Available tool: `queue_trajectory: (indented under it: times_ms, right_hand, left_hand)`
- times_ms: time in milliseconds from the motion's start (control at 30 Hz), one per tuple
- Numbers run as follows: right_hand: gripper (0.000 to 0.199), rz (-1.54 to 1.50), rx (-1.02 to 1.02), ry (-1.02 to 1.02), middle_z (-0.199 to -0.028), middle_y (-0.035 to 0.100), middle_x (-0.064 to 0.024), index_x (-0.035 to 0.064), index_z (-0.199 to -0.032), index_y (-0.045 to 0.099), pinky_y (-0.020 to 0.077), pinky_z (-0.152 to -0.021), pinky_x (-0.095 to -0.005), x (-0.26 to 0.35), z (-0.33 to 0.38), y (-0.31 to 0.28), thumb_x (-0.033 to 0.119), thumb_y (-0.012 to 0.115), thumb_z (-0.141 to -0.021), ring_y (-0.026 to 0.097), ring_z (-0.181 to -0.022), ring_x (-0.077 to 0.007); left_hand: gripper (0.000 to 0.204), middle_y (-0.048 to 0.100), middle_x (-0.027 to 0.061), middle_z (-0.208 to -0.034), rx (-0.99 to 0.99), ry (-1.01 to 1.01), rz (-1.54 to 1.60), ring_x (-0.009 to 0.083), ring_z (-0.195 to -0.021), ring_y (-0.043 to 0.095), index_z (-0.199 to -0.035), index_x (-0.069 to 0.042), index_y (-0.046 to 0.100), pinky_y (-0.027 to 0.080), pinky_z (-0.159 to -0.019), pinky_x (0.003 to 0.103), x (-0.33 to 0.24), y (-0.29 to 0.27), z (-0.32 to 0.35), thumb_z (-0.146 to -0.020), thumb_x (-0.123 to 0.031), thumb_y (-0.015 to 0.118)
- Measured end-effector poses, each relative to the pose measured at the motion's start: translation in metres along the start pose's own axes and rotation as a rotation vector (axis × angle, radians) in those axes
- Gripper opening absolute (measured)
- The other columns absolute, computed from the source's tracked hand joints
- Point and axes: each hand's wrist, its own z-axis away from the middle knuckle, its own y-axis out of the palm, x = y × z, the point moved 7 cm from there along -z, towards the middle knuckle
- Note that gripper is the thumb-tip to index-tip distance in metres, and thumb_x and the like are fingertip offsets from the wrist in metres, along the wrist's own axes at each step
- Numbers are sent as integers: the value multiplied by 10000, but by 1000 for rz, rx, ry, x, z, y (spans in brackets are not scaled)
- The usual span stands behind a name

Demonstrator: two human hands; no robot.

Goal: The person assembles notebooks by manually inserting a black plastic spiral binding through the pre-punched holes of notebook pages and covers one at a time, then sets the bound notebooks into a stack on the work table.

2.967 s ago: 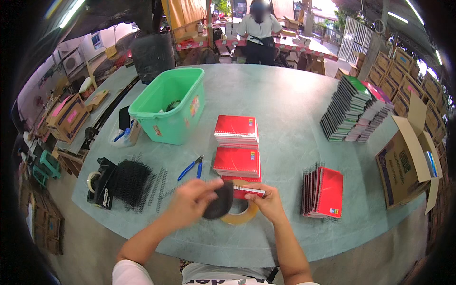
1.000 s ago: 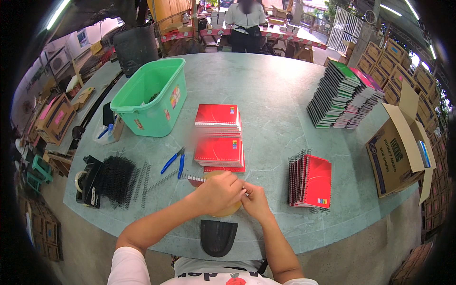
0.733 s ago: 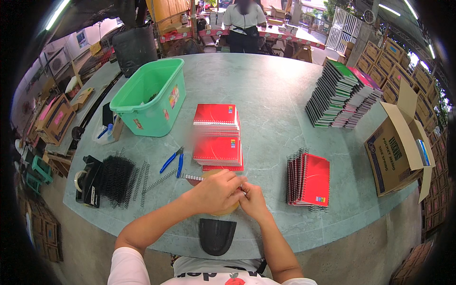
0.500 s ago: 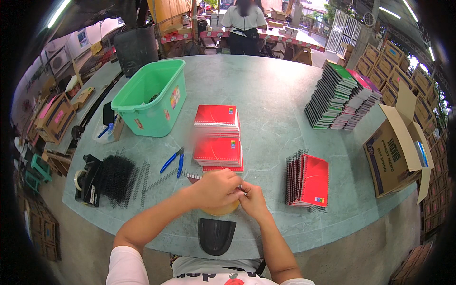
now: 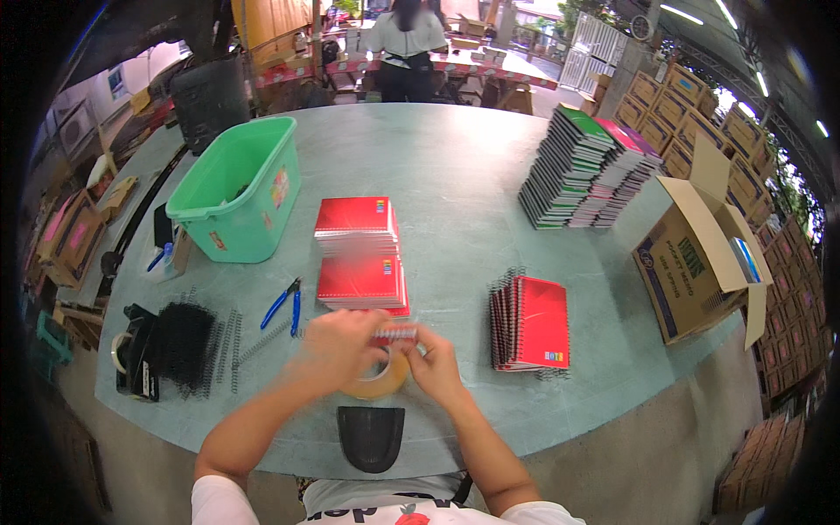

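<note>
Between my hands a small notebook (image 5: 395, 333) is held nearly edge-on, its row of spine holes or coil toward me. My left hand (image 5: 344, 344), slightly blurred, is closed around its left part. My right hand (image 5: 430, 360) pinches its right end with thumb and fingers. Just beneath them lies a wide roll of tape (image 5: 378, 385), and nearer me a black rounded pad (image 5: 371, 437). Beyond my hands stand two stacks of red notebooks (image 5: 357, 278). Blue-handled cutters (image 5: 282, 306) and loose black wire coils (image 5: 229, 346) lie to the left.
A green plastic tub (image 5: 254, 192) stands at the back left, with a black tape dispenser (image 5: 136, 359) nearer. Rightward are coil-bound red notebooks (image 5: 541, 322), tall notebook stacks (image 5: 569, 171) and an open carton (image 5: 691, 271). A person (image 5: 407, 52) stands beyond the table.
The view has swung right, so the table's things sit further left. My hands have tilted the notebook, showing its spine edge, and the tape roll is more exposed.
</note>
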Motion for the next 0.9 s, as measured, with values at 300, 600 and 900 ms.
queue_trajectory:
  times_ms: [300,600,900]
  right_hand:
    - [526,-721,17,488,-1234,512,-76,20,-1399,306,405,-934,-287,33,12,-32,213,520,-958,497,-1097,-136]
    - [365,-453,-248,235,-1051,617,-84,-35,-1244,513,467,-840,-264,57,-11,-126,85,582,-906,573,-963,-113]
    - [354,422,-409,332,-1128,630,-196,-57,-1208,543,468,-891,-320,-47,13,-228,66,553,-875,617,-1040,-246]
  left_hand:
    - [374,565,224,-1069,-160,240,237,371,-972,566,-1078,40,568,465,-837,414,-68,0,13,-732,-62,668]
    - [324,534,164,-1206,-218,655,255,319,-1153,496,-1006,-31,632,446,-918,407,-134,5,-12,-683,-32,622]
    - [253,576,159,-1105,-215,342,285,332,-1018,568,-993,-48,649,477,-847,398,-49,25,-3,-744,-2,643]
